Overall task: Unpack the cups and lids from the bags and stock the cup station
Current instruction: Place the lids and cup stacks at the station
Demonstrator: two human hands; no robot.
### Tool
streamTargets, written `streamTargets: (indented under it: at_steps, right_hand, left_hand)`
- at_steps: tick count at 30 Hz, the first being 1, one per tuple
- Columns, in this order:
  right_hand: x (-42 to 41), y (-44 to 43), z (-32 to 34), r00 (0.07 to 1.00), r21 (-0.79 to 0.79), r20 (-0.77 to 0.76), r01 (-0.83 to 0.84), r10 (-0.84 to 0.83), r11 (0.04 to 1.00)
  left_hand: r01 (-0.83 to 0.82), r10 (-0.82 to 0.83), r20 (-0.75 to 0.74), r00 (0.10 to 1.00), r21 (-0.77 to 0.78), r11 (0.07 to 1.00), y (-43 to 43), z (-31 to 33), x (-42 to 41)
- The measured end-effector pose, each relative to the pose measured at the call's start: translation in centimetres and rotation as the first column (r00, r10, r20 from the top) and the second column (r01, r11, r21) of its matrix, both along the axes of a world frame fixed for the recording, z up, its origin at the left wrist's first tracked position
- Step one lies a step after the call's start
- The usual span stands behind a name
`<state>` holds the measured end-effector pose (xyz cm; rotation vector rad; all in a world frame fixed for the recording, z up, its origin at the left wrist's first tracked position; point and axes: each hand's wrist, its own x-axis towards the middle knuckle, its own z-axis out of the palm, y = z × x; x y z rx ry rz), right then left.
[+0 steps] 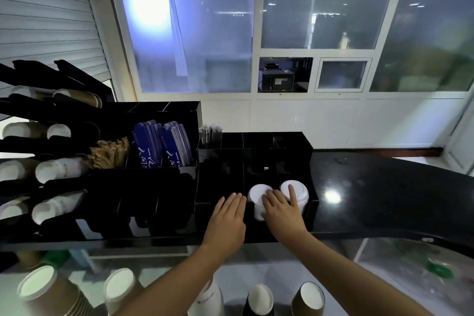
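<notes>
Two stacks of white lids stand in a black compartment organiser (282, 141) on the dark counter. The left lid stack (257, 194) and the right lid stack (298, 191) sit side by side in the front slots. My right hand (280, 209) lies over both stacks with straight fingers, its index finger on the right one. My left hand (227, 218) rests flat on the organiser's front edge just left of the lids. Neither hand grips anything.
A black cup dispenser rack (51, 151) at the left holds brown and white paper cups (59, 168), brown packets (110, 152) and blue sleeves (161, 145). Stacks of cups (51, 295) stand below the counter edge. The glossy counter (384, 195) stretches right.
</notes>
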<state>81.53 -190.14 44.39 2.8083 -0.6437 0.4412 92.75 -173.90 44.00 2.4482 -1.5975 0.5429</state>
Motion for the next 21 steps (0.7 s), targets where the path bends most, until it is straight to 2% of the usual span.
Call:
streamTargets:
  at_steps: [6,10,16,21]
  right_hand:
    - [1.0,-0.7,2.1,0.988,-0.018,-0.140,0.070,-0.071,0.997]
    - [2.2,-0.9,3.0,0.967,-0.008,-0.254,0.020,-0.021,1.000]
    - [0.3,-1.1,2.9,0.973,0.034,-0.206,-0.098,0.102,0.995]
    - [-0.5,-0.8,1.8,0.977,0.013,-0.184,-0.109,0.109,0.994]
  left_hand:
    - [-0.002,0.002,-0.009,1.000,0.005,1.000,-0.1,0.1,-0.1]
    - [0.001,-0.001,-0.026,1.000,-0.004,1.000,0.0,0.1,-0.2]
    - [-0.009,0.008,-0.046,0.999,-0.002,1.000,0.0,0.2,-0.4]
    - [-0.006,0.006,-0.045,0.999,0.005,1.000,-0.2,0.0,-0.4]
